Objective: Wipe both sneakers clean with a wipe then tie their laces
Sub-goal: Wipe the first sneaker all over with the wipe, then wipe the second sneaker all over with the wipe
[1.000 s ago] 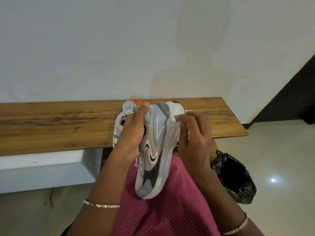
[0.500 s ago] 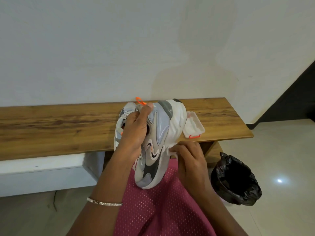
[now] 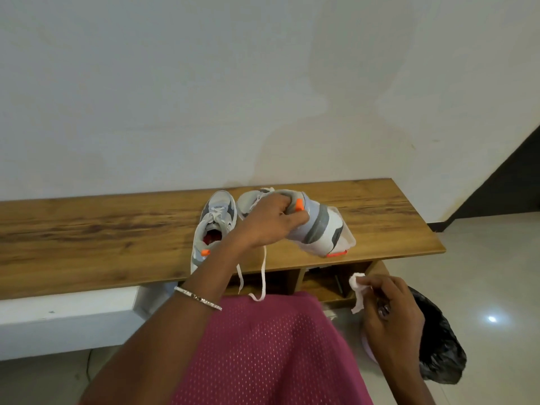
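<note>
Held sneaker (image 3: pixel 318 229): over the right part of the bench (image 3: pixel 87 235), long axis roughly along the bench's length, toe toward the bench's left end, heel toward its right end and tilted down toward the front edge. The left hand (image 3: pixel 268 220) grips it at the collar, fingers curled in beside the orange heel tab. Its untied laces (image 3: pixel 264 270) hang past the bench's front edge. Second sneaker (image 3: pixel 214 226): resting on the bench just left of the held one, toe toward the wall, heel at the front edge. Right hand (image 3: pixel 391 311): below the bench's front edge, fingers pinching a crumpled white wipe (image 3: pixel 357 287), above a black bin bag (image 3: pixel 438 346).
</note>
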`<state>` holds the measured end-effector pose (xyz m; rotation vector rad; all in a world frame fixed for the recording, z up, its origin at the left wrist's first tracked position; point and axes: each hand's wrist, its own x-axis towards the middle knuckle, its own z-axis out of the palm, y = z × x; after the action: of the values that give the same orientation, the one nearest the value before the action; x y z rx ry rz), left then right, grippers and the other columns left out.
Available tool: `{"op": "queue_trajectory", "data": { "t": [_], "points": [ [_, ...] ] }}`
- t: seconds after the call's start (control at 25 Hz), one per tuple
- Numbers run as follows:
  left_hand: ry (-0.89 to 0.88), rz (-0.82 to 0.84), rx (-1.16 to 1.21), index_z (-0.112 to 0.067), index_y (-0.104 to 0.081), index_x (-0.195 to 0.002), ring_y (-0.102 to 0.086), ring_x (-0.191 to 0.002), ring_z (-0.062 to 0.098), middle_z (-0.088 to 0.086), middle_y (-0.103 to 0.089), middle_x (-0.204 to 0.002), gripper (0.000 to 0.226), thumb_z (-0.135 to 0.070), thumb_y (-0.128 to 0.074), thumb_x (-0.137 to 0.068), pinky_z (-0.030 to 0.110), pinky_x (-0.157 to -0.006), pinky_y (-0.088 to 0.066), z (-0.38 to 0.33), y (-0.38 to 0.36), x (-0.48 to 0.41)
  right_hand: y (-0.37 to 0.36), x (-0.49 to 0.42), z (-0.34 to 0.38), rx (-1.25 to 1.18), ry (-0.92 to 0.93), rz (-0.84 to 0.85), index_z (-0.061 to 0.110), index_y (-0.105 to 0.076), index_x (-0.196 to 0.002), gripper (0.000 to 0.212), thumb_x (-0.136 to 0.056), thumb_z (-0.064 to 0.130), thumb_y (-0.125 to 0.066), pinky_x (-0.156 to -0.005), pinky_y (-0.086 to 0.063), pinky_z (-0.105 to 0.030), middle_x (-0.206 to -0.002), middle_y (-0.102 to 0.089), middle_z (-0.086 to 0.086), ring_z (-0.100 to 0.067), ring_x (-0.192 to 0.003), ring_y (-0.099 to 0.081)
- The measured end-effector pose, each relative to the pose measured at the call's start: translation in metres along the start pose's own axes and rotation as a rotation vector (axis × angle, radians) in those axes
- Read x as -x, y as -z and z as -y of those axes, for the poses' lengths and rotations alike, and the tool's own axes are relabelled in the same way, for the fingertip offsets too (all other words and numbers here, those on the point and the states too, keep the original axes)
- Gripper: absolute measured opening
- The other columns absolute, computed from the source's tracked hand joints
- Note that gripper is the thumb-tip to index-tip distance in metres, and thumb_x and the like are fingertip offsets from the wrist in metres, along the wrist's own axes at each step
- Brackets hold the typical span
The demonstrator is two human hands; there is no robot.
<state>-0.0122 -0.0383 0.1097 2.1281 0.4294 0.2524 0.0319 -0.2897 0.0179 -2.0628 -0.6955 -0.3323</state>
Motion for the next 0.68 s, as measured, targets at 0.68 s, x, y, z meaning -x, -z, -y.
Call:
{"op": "queue_trajectory", "data": {
  "t": [0.68],
  "points": [
    [-0.023, 0.31, -0.991, -0.022, -0.053, -0.076, -0.052, -0.081, 0.016, -0.006, -0.056, -0.075, 0.024, -0.037, -0.047, -0.093, 0.045, -0.117, -0.012, 0.131, -0.023, -0.056, -0.075, -0.036, 0.001, -0.526, -0.531, 0.114, 0.015, -0.075, -0.103, 0.018, -0.089, 0.005, -0.07, -0.088, -0.054, -0.03, -0.1, -0.075, 0.002, -0.014, -0.1, -0.069]
  ]
}}
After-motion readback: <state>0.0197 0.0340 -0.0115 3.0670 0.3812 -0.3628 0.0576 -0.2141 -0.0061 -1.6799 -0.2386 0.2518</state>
